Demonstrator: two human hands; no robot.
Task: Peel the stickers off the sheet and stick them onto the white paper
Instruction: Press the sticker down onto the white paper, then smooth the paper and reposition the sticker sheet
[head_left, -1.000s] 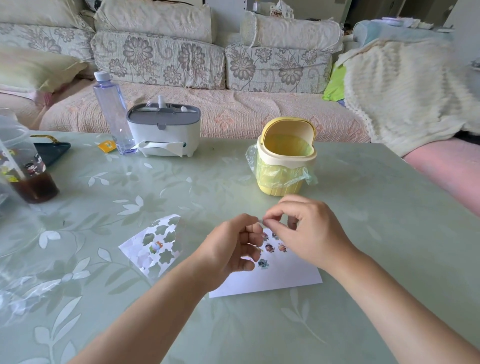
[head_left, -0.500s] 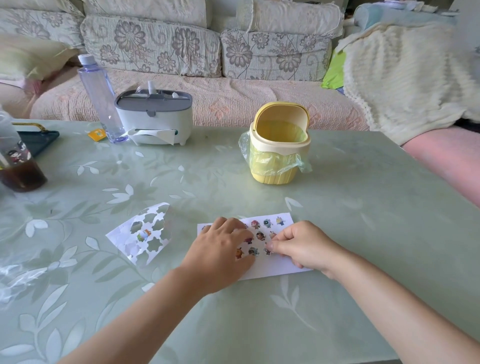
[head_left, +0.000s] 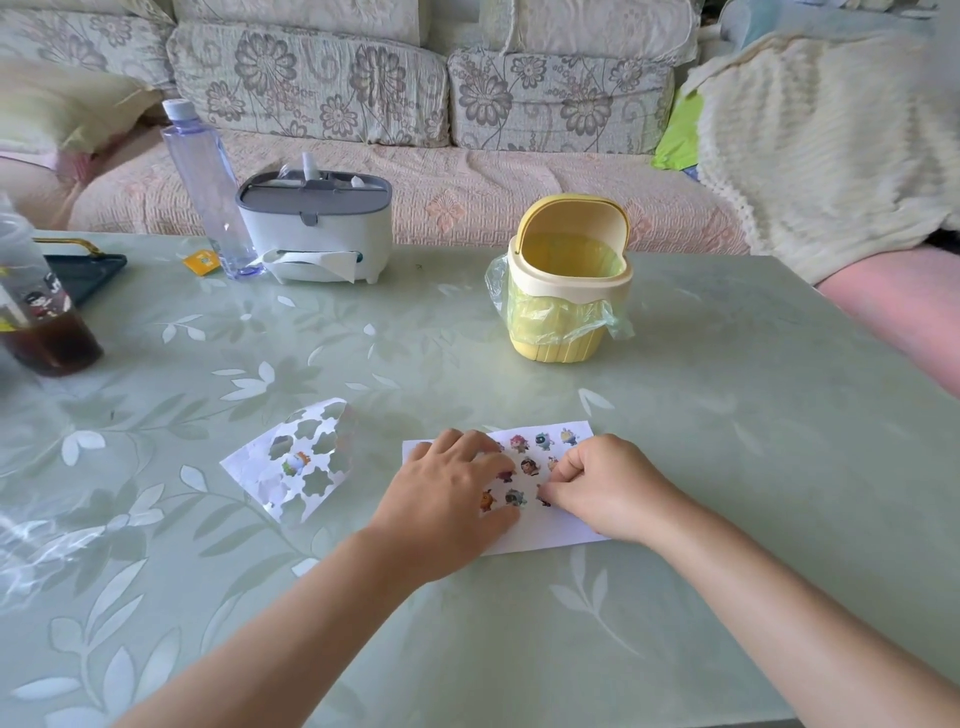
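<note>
The rectangular white paper (head_left: 540, 531), dotted with small cartoon stickers (head_left: 529, 466), lies flat on the glossy leaf-patterned table (head_left: 675, 415). The left hand (head_left: 452, 483) presses it with straight fingers. The right hand (head_left: 608, 488) has curled fingertips touching one of them; whether they pinch or press, I cannot tell. The curling, cut-out sticker sheet (head_left: 249, 467) lies near, to the left.

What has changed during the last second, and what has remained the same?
Both hands came down from the air, where they pinched a sticker together. The left hand now rests flat on the white paper; the right hand, fingers curled, pinches the sticker down onto it. The sticker sheet and the yellow bin stayed put.
</note>
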